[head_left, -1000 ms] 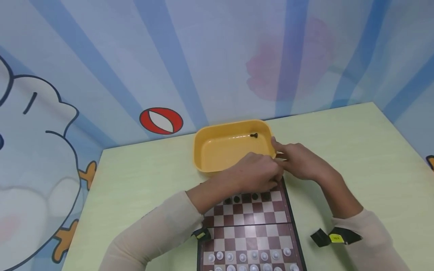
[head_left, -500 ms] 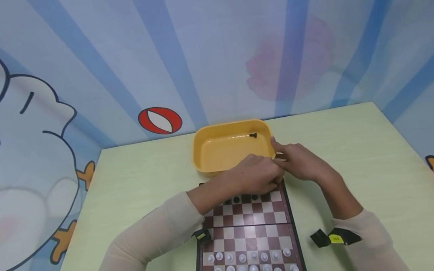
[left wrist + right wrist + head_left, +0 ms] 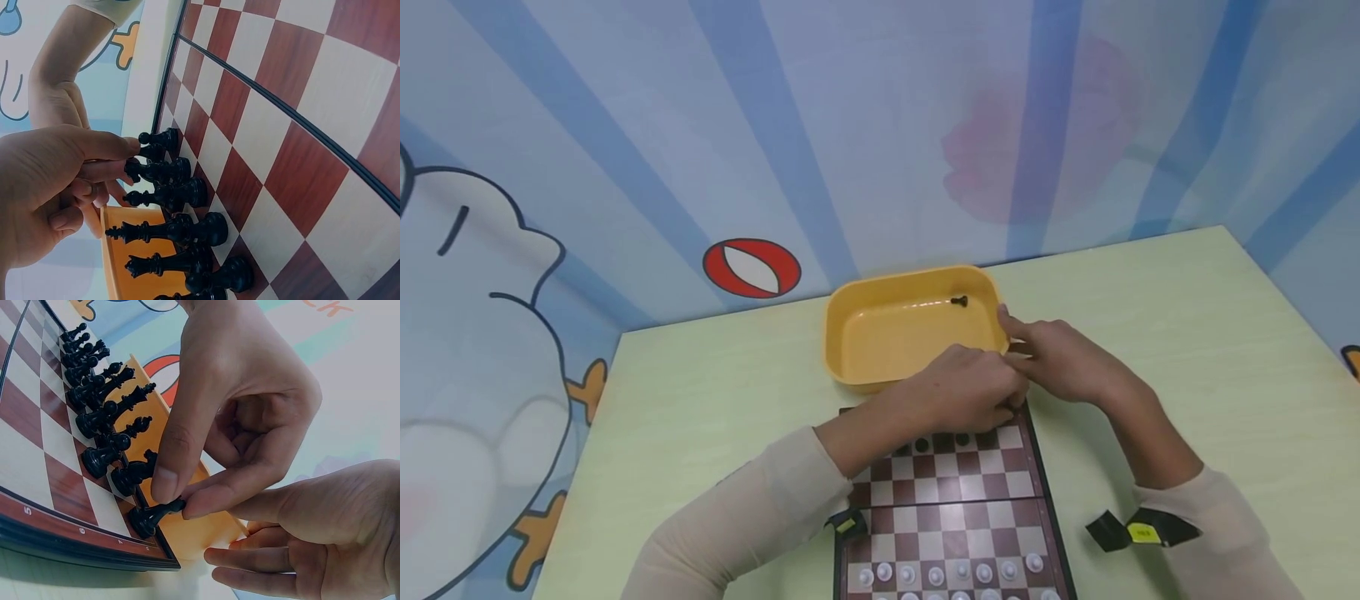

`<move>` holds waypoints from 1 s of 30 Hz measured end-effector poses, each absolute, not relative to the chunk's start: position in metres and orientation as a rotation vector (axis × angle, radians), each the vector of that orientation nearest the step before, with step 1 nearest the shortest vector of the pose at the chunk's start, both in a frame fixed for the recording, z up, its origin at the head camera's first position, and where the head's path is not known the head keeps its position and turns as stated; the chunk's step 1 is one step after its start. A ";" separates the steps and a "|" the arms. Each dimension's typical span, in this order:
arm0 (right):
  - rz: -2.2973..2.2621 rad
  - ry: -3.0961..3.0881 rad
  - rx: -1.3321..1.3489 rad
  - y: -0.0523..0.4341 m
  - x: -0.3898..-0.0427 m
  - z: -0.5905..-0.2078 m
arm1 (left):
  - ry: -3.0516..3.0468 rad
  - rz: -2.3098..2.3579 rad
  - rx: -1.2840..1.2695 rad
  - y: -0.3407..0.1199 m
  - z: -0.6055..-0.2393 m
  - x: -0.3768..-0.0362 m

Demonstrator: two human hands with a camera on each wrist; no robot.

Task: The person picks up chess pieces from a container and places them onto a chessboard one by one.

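My left hand (image 3: 973,383) reaches over the far right corner of the chessboard (image 3: 951,519). Thumb and forefinger pinch the top of a black chess piece (image 3: 144,520), whose base stands on the corner square beside the black knight (image 3: 130,478). The fingers cover its top, so I cannot tell its kind. Black pieces (image 3: 169,231) stand in rows along the far end of the board. Just right of the corner is my right hand (image 3: 1071,358), fingers loosely extended by the right rim of the yellow basin (image 3: 880,337).
One black chess piece (image 3: 958,301) lies in the basin, behind the board. White pieces (image 3: 983,572) stand in rows at the near end. A fold line crosses the board's middle. The pale table (image 3: 1180,333) meets a cartoon-printed wall (image 3: 880,125) at the back.
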State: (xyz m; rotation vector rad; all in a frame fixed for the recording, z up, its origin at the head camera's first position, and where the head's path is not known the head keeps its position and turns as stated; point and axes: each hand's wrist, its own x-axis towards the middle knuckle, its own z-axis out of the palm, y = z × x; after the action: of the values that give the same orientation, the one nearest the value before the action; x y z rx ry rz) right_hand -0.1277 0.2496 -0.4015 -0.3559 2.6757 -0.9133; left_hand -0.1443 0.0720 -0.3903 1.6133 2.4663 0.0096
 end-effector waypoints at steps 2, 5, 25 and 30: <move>-0.911 2.676 -0.355 0.250 -0.127 -0.400 | 2.466 0.007 1.616 0.072 -0.389 -0.144; -0.919 2.674 -0.352 0.250 -0.127 -0.399 | 2.468 0.012 1.593 0.071 -0.386 -0.146; -0.994 2.622 -0.355 0.250 -0.126 -0.401 | 2.612 0.390 1.282 0.040 -0.354 -0.237; -1.004 2.607 -0.344 0.248 -0.126 -0.401 | 2.648 0.348 1.197 0.040 -0.362 -0.253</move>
State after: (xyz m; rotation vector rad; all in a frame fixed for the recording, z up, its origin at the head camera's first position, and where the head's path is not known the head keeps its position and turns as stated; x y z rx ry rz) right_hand -0.1261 0.2481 -0.4012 -0.3435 2.6065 -1.0036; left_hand -0.2530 0.0404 -0.3619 1.1973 2.6476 0.3483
